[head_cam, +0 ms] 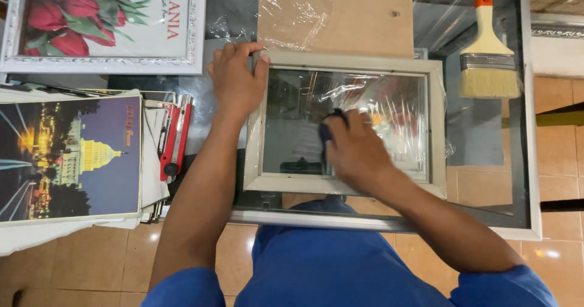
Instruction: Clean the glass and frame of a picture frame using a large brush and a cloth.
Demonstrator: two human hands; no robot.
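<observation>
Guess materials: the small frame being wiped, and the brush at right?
Small picture frame: likely painted wood, pale matt grey-white moulding; pane looks like glass, glossy with reflections. Paintbrush: handle seems cream plastic or lacquered wood with orange tip, shiny metal ferrule, pale bristles.

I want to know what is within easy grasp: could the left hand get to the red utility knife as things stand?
Probably yes: the left hand rests on the picture frame corner, the red utility knife lies just beside it, nothing between.

Bare forearms below short blue sleeves; left hand (234,79) and right hand (356,152) without gloves, rings or watch. Matching blue garment over the torso, plain, smooth, free of pattern.
</observation>
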